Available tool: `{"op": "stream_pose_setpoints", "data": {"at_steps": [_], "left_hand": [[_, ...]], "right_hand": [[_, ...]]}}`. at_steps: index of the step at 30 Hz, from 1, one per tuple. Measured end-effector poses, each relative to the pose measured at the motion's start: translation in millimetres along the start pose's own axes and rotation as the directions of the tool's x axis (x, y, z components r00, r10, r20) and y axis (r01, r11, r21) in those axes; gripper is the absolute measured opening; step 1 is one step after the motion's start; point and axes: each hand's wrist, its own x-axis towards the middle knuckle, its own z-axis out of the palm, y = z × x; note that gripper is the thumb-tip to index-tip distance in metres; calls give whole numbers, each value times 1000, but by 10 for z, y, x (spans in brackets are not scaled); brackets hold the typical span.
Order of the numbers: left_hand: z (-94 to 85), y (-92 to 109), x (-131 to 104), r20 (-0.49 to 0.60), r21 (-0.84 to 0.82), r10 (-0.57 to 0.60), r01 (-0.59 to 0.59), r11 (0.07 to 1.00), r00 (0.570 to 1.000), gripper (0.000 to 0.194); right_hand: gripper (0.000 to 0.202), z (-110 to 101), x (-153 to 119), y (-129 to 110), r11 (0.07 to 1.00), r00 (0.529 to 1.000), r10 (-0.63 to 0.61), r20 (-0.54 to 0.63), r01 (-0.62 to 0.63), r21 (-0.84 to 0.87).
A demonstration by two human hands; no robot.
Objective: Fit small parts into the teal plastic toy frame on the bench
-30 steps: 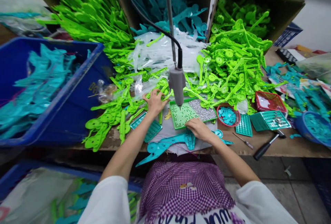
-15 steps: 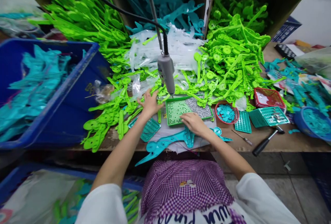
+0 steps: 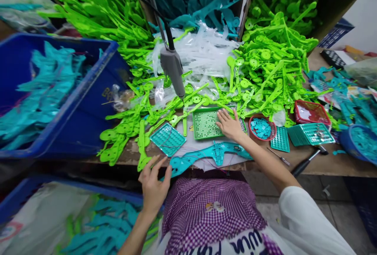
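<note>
My left hand [image 3: 154, 182] is at the table's front edge, fingers spread, by the pointed left end of a long teal plastic part [image 3: 197, 155]. A lime-green plastic piece [image 3: 143, 141] ends just above its fingertips. Over the right half of a green perforated tray [image 3: 193, 127], my right hand [image 3: 231, 124] lies flat with fingers stretched out, covering most of the small silver screws there. An electric screwdriver [image 3: 173, 70] hangs tilted above and left of the tray, touched by neither hand. A teal slotted tray [image 3: 167, 139] rests left of the green one.
Lime-green pieces [image 3: 268, 66] and white plastic pieces [image 3: 200, 50] are heaped behind. A blue crate [image 3: 97, 68] stands left. To the right are a red basket of teal bits [image 3: 262, 128], a screwdriver [image 3: 278, 156], a hammer [image 3: 306, 162] and a blue bowl [image 3: 347, 141].
My left hand has moved from beside the electric screwdriver down to the front edge. My right hand has shifted up and right over the tray. The electric screwdriver has swung left.
</note>
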Motion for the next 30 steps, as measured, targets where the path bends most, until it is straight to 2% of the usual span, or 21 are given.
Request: {"op": "stream_pose_setpoints", "data": {"at_steps": [2,4,6,8,10,12,15,18,20,23,25,26,30], "left_hand": [[-32,5,-69,-78,-9,-51,51,999,996,25],[3,36,-1,-189,-38,-130,126,991,973,26],[82,86,164,-277,-105,-234,213,971,932,27],[172,162,384,-286,-239,-325,261,935,902,29],[253,270,633,-256,-384,-347,235,893,902,28],[322,408,891,-258,-469,-318,169,867,912,27],[414,632,1242,-289,-554,-279,78,829,916,27],[466,803,1423,-294,-620,-248,14,785,923,26],[439,850,1373,-238,-630,-212,16,777,948,27],[315,780,1028,-40,-558,-113,72,827,993,24],[233,650,681,137,-437,-48,104,894,989,21],[208,569,499,189,-363,-32,100,926,982,21],[248,263,-91,270,-115,0,32,993,963,22]], "right_hand": [[53,-16,-29,-3,1000,999,-17,40,16,26],[51,-41,-59,-25,999,1000,-7,22,6,51],[50,-78,-161,-62,997,996,-12,-92,20,81],[46,-107,-378,-128,986,974,-89,-209,116,121],[39,-102,-698,-237,955,938,-206,-279,255,152],[30,-50,-1055,-385,931,906,-270,-326,332,152],[25,84,-1486,-617,939,903,-279,-326,327,103],[23,202,-1664,-756,964,940,-257,-226,267,12],[19,240,-1666,-781,972,960,-237,-149,233,-43],[15,231,-1613,-769,977,978,-206,-44,203,-72],[11,205,-1588,-760,980,983,-183,-4,183,-79],[11,194,-1581,-758,981,984,-176,10,176,-79],[12,179,-1569,-765,983,983,-176,57,178,-51]]}}
